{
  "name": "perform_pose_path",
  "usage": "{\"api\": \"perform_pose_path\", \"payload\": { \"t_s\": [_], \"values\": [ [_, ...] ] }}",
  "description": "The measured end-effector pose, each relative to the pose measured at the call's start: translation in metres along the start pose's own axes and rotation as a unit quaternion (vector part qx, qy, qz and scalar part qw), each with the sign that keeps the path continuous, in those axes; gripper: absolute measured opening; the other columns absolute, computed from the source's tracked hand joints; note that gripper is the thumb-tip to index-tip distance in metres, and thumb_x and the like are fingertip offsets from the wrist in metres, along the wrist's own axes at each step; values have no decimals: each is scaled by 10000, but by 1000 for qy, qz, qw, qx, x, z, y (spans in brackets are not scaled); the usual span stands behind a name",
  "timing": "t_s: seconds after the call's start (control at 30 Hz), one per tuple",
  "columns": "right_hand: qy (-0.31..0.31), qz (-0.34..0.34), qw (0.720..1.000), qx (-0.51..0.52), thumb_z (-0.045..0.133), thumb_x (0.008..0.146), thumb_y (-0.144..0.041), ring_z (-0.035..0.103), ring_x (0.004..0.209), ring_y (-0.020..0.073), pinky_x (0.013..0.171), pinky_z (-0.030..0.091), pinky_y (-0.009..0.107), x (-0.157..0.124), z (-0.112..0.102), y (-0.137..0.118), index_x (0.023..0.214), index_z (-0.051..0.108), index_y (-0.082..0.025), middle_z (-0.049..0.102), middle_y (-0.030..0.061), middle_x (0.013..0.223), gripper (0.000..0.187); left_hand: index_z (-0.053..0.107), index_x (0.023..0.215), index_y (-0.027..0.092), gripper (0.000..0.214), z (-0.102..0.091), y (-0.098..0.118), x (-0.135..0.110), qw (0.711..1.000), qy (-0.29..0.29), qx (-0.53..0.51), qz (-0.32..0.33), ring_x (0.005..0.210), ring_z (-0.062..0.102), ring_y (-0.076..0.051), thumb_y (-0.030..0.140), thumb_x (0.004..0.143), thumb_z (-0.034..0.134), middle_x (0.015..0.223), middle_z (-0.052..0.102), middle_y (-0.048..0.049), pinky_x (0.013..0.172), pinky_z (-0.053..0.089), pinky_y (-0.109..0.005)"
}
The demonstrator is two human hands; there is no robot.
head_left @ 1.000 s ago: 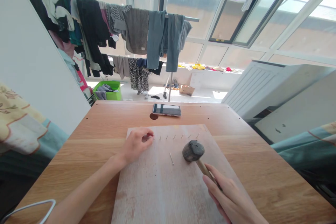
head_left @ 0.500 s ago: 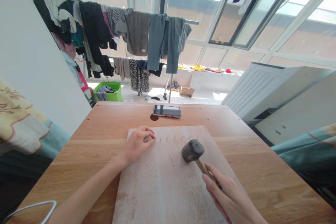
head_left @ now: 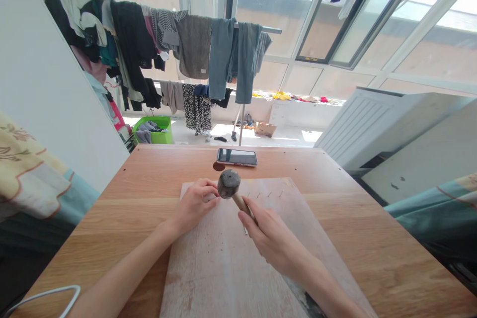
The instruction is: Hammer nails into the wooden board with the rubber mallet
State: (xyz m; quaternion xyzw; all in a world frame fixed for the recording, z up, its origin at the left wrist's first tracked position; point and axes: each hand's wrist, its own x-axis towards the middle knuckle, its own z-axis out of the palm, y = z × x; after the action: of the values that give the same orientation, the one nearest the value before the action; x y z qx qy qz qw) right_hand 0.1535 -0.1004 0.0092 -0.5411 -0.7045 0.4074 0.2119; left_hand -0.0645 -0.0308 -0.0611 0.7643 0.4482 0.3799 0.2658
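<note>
R grip (head_left: 268, 231) is shut tight round the hammer (head_left: 228, 183) handle. It has swung in from the right, so the head is now just beside the L grip (head_left: 194, 203). That one pinches sth too small to see on the board (head_left: 223, 278). Hammer & pinch look lined up. Nail row (head_left: 269, 194) is behind, phone (head_left: 237, 157) far on the counter (head_left: 149, 169).

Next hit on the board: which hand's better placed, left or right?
Right, likely. The right hand grips the mallet, its head close beside the left hand, whose fingers curl on the board; what they pinch is hidden.
</note>
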Motion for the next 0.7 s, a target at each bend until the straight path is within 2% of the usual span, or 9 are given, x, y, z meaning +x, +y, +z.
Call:
{"api": "perform_pose_path", "payload": {
  "t_s": [0.2,0.43,0.5,0.6,0.67,0.7],
  "values": [
    [20,-17,999,-37,406,1036,-315,479,581,131,562,324,252,0,4,2,1043,576,-206,526,-47,659,202,756,841,210,98,0,0,0,1000,-5,-11,0,979,661,-209,179,832,663,1010,712,-56,916,520,-334],
    [28,-27,999,-36,416,1035,-316,513,602,135,586,370,252,-1,6,6,1089,599,-205,564,-41,676,221,731,815,207,102,2,-2,0,1000,-12,-2,1,974,660,-201,184,847,637,1008,700,-50,911,511,-322],
    [26,-14,999,-21,411,1037,-342,495,543,116,535,377,235,-7,5,10,1094,597,-209,544,-52,668,236,715,873,208,63,1,-4,-1,1000,-19,21,5,998,656,-205,205,840,660,1038,684,-47,921,509,-324],
    [15,43,999,11,382,1041,-444,439,415,88,403,340,207,-24,-1,23,1188,579,-225,474,-76,640,330,649,1008,202,196,-3,0,-5,996,3,87,19,991,645,-212,259,828,703,1060,641,-50,891,522,-336],
    [14,80,997,16,357,1035,-502,432,384,84,354,329,196,-39,-7,36,1276,548,-222,457,-75,644,416,613,1005,192,171,-5,10,-8,986,30,154,61,948,635,-213,258,860,675,1019,623,-54,858,523,-345],
    [13,93,996,13,350,1030,-522,427,377,83,340,330,193,-46,-10,43,1309,533,-210,458,-72,647,457,607,984,190,113,-4,18,-10,976,29,189,105,922,629,-211,232,886,642,989,623,-54,847,518,-347]
  ]
}}
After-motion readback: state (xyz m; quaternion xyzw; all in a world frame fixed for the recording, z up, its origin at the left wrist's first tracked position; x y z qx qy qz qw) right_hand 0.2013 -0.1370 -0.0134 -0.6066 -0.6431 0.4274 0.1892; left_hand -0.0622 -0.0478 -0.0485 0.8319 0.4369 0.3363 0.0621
